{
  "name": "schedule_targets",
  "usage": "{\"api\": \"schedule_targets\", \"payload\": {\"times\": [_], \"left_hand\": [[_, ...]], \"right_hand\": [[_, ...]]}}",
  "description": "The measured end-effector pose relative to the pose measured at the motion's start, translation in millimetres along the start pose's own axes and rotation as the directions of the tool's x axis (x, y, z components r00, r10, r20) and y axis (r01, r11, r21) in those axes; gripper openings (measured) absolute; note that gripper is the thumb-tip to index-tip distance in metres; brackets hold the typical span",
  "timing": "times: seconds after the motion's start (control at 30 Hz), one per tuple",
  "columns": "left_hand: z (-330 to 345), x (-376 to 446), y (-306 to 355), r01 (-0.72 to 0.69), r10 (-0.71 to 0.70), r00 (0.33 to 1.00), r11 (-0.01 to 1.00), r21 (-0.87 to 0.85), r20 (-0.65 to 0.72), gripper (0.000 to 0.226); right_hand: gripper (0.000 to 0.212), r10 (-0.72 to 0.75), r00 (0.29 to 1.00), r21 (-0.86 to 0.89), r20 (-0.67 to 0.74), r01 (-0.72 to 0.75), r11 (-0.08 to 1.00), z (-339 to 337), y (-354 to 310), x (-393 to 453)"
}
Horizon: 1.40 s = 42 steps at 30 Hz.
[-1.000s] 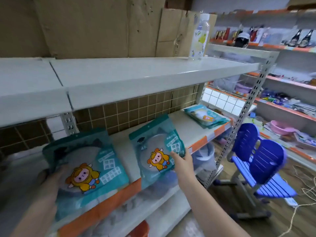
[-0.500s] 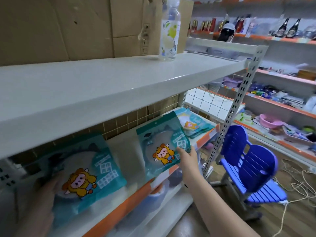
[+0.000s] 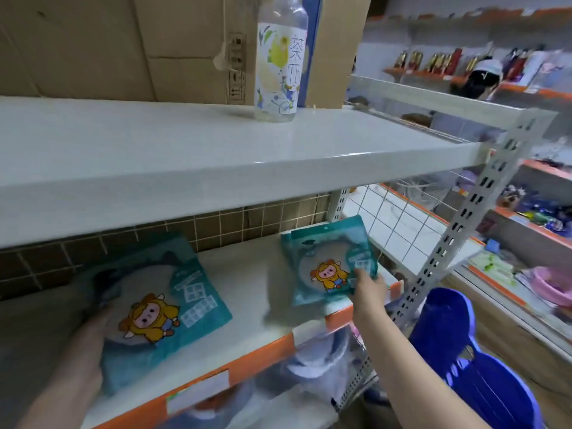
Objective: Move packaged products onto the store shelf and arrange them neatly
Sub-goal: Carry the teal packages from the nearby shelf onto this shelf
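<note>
Two teal packets with a yellow cartoon figure are on the middle shelf (image 3: 247, 283). My left hand (image 3: 93, 329) holds the near packet (image 3: 161, 308) by its left side, low over the shelf at the left. My right hand (image 3: 368, 289) grips the lower right corner of the far packet (image 3: 328, 261), which stands tilted at the shelf's right end. It hides the stack of packets lying there.
A drink bottle (image 3: 278, 63) stands on the upper shelf (image 3: 216, 156) in front of cardboard boxes (image 3: 123, 44). A perforated upright post (image 3: 458, 243) ends the shelf. A blue plastic chair (image 3: 470, 360) is at lower right. Stocked shelves fill the far right, with soft goods below.
My right hand has carried its packet farther right along the shelf, over the stack at the end. My left hand and its packet have stayed at the left. The camera has moved lower and closer.
</note>
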State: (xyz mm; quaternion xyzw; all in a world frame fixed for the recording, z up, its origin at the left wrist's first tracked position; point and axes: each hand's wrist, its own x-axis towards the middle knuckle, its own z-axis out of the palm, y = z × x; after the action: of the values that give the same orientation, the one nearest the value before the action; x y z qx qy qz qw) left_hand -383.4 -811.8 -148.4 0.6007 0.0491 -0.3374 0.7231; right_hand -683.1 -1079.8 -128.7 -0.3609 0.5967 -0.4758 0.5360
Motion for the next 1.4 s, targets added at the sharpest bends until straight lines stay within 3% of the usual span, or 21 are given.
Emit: {"api": "schedule_targets", "payload": {"times": [0.07, 0.17, 0.27, 0.43, 0.5, 0.57, 0.6, 0.67, 0.77, 0.93, 1.0, 1.07, 1.1, 1.13, 1.2, 1.27, 1.33, 1.4], "left_hand": [[45, -33, 0, 0.005, -0.009, 0.999, 0.996, 0.090, 0.041, 0.034], [79, -39, -16, -0.026, 0.026, 1.000, 0.998, 0.060, 0.010, 0.031], [106, -37, -32, -0.007, 0.006, 1.000, 0.996, 0.092, 0.009, 0.033], [155, -40, -51, 0.013, -0.018, 0.999, 0.992, 0.129, 0.038, 0.029], [172, -36, -57, 0.008, -0.014, 0.999, 0.990, 0.144, 0.043, 0.027], [191, -32, -62, -0.004, -0.006, 0.998, 0.989, 0.148, 0.068, 0.025], [204, -30, -64, -0.017, 0.003, 0.996, 0.989, 0.148, 0.095, 0.025], [234, -31, -69, -0.028, 0.003, 0.989, 0.985, 0.172, 0.148, 0.020], [279, -34, -81, -0.016, -0.028, 0.970, 0.984, 0.176, 0.243, 0.014], [333, -25, -110, -0.037, -0.028, 0.976, 0.956, 0.291, 0.215, 0.024], [345, -18, -120, -0.100, 0.036, 0.989, 0.881, 0.463, 0.144, 0.030], [349, -7, -128, -0.155, 0.159, 0.984, 0.565, 0.811, 0.077, 0.061], [348, -3, -132, -0.151, 0.194, 0.978, 0.427, 0.892, 0.073, 0.083], [347, -1, -135, -0.141, 0.178, 0.981, 0.360, 0.922, 0.080, 0.104], [343, 0, -139, -0.134, 0.120, 0.987, 0.293, 0.947, 0.103, 0.124], [340, 0, -139, -0.163, 0.098, 0.984, 0.211, 0.964, 0.145, 0.121], [336, 0, -135, -0.185, 0.096, 0.981, 0.234, 0.955, 0.166, 0.115], [328, 1, -129, -0.186, 0.074, 0.983, 0.320, 0.929, 0.171, 0.106]], "right_hand": [[0.021, -0.020, 1.000, -0.022, -0.003, 0.020, 1.000, -7, -11, 28], [0.018, -0.028, 0.999, -0.081, 0.020, 0.030, 0.996, -12, -19, 71], [0.031, -0.063, 0.996, -0.343, 0.060, 0.080, 0.936, -19, -20, 100], [0.045, -0.185, 0.967, -0.675, 0.175, 0.254, 0.692, -34, -14, 127], [0.051, -0.241, 0.941, -0.775, 0.237, 0.332, 0.537, -35, -8, 138], [0.043, -0.226, 0.924, -0.836, 0.309, 0.377, 0.398, -36, -4, 145], [0.038, -0.197, 0.921, -0.840, 0.335, 0.387, 0.381, -38, -5, 146], [0.033, -0.149, 0.907, -0.804, 0.393, 0.418, 0.423, -41, -5, 153], [0.034, -0.122, 0.880, -0.694, 0.459, 0.441, 0.569, -46, -3, 167], [0.041, -0.099, 0.866, -0.601, 0.491, 0.418, 0.681, -49, -2, 167], [0.042, -0.104, 0.872, -0.592, 0.478, 0.407, 0.695, -50, -4, 163], [0.042, -0.123, 0.867, -0.609, 0.482, 0.433, 0.665, -52, -3, 164], [0.045, -0.129, 0.864, -0.618, 0.487, 0.446, 0.648, -52, -1, 166], [0.049, -0.131, 0.861, -0.637, 0.492, 0.458, 0.620, -53, 0, 166], [0.061, -0.144, 0.851, -0.681, 0.505, 0.496, 0.539, -55, 4, 168], [0.065, -0.147, 0.855, -0.696, 0.498, 0.495, 0.520, -56, 7, 170], [0.065, -0.147, 0.859, -0.688, 0.490, 0.485, 0.540, -55, 4, 171], [0.065, -0.170, 0.868, -0.714, 0.466, 0.482, 0.508, -55, 0, 172]]}}
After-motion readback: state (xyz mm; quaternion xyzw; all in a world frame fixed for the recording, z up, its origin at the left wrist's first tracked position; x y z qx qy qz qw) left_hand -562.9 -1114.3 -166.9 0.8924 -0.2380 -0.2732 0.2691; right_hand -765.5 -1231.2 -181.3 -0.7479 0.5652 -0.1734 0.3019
